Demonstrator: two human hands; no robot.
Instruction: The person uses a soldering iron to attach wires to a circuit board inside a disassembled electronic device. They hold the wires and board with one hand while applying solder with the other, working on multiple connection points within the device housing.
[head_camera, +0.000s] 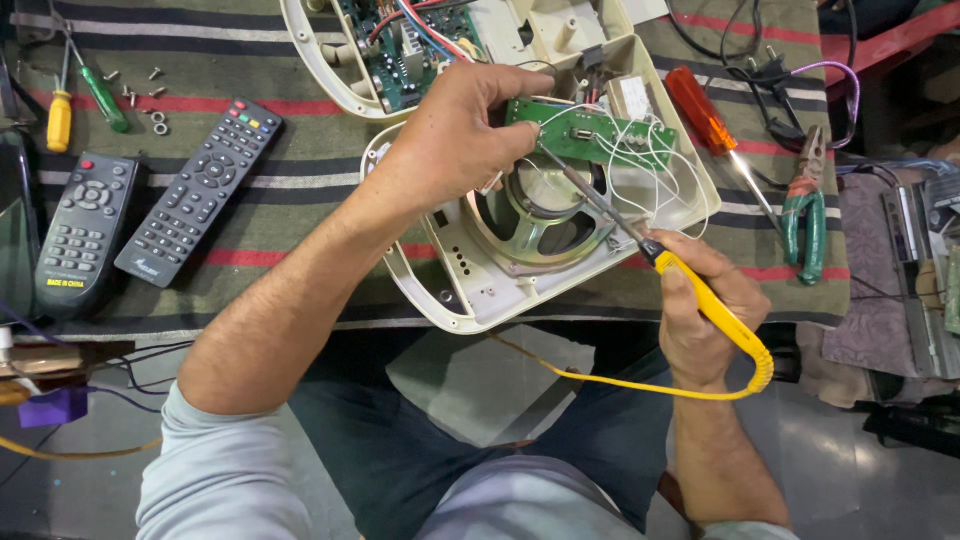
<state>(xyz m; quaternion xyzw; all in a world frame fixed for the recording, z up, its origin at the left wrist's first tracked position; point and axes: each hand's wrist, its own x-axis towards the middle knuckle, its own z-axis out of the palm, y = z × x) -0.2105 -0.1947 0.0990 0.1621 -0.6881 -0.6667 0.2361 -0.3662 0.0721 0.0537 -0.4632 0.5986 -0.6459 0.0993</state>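
Note:
My left hand (455, 135) pinches the left end of a small green circuit board (592, 132) and holds it above an opened cream plastic casing (455, 290) with a round speaker (545, 205) inside. Thin white wires run from the board into the casing. My right hand (700, 320) grips a yellow-handled soldering iron (700, 290); its metal tip reaches up to the board's lower left edge, close to my left fingers. A yellow cord loops from the iron's handle under the table edge.
A second casing half with a larger green board (405, 45) lies behind. Two black remotes (200, 190) (85, 230), small screwdrivers (85, 95) and loose screws lie left. An orange-handled screwdriver (705, 110), green-handled pliers (805, 205) and a plug cable lie right on the striped cloth.

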